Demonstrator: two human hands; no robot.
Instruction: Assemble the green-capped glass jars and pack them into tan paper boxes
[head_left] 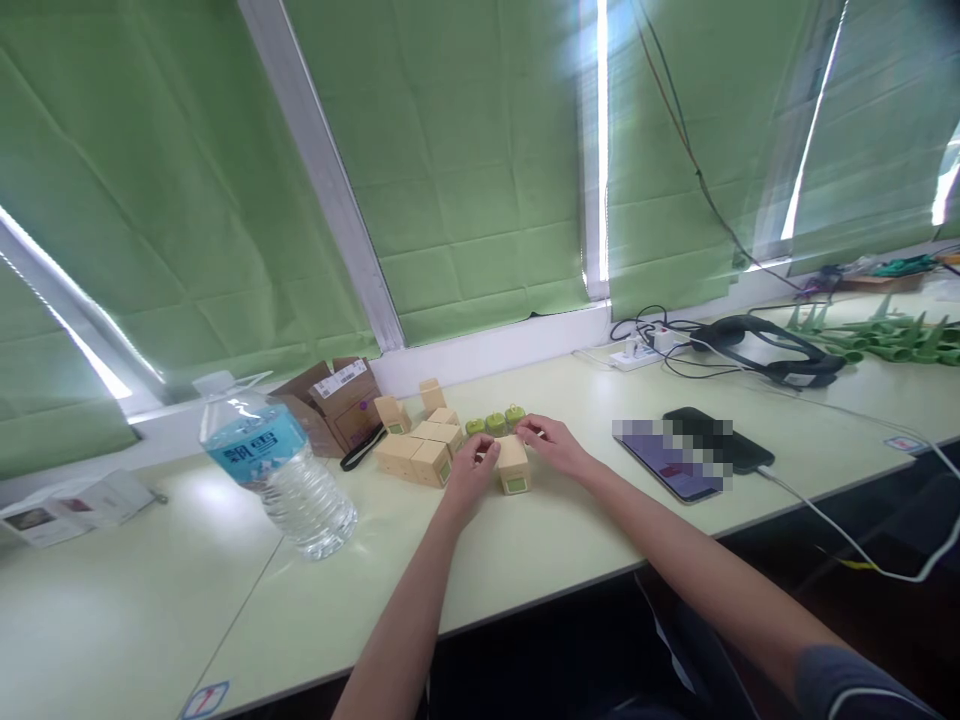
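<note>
A small tan cardboard box (514, 468) with a green label on its front stands upright on the table before me. My left hand (471, 472) is closed against the box's left side, thumb and fingers at its upper edge. At the back right of its top, my right hand (553, 446) has its fingers bent in on the box; the fingertips are partly hidden. Just behind the box sit 3 small green objects (495, 424) in a row. To the left several similar tan boxes (420, 455) stand grouped, and a couple at the back have raised flaps.
A large water bottle (300, 490) and an open brown carton (345, 405) stand left. Two phones (667, 462) lie right, one on a white cable. Farther right are a black headset (772, 350), a power strip (637, 355) and green cone-shaped pieces (907, 340).
</note>
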